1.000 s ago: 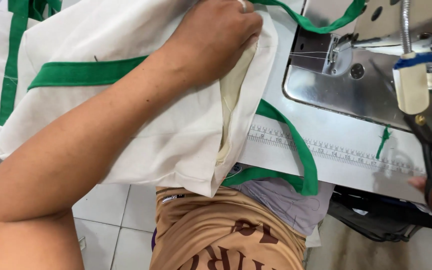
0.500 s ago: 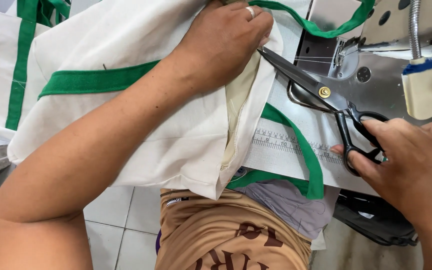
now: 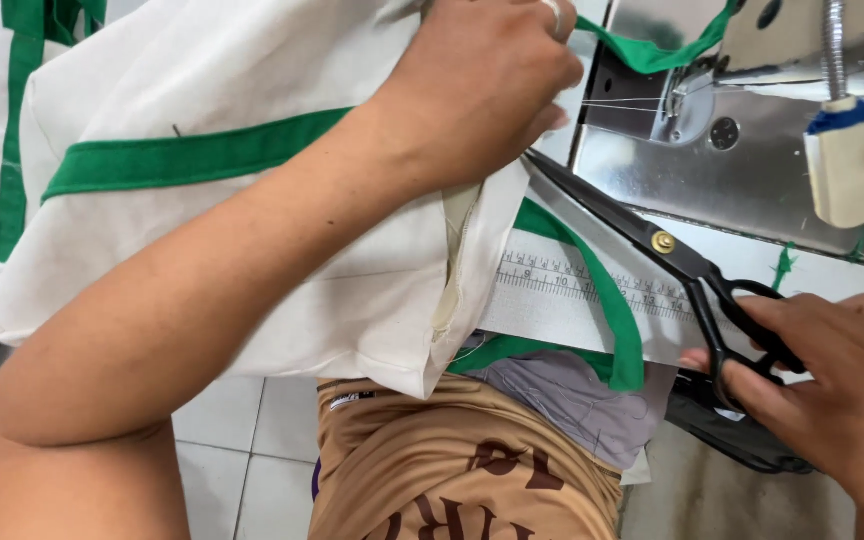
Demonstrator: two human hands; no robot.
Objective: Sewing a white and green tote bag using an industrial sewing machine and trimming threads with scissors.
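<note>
- Holding a white fabric bag point(image 3: 242, 250) with green trim point(image 3: 192, 158) bunched up over the sewing table, left of the machine; part of it drapes over the lap.
- Left hand point(image 3: 482, 90) fingers curled shut, pinching the bag's upper edge right by the machine's needle area; a ring shows on one finger.
- Thin threads point(image 3: 617, 104) run taut from the pinched edge to the sewing machine point(image 3: 732, 170).
- Right hand point(image 3: 832, 390) has fingers through the loops of black scissors point(image 3: 652, 240), gripped firmly; blades nearly closed, tips tucked under the left hand close to the fabric.
- Green strap point(image 3: 612, 300) loops over a printed ruler strip point(image 3: 572, 290) on the table edge, just beneath the blades.
- Risk, as I judge it: tips sit very near the left fingers and the fabric, so a snip aimed slightly off could nick skin or cut cloth instead of thread.
- Strap lies under the blades and could get caught if they dip.
</note>
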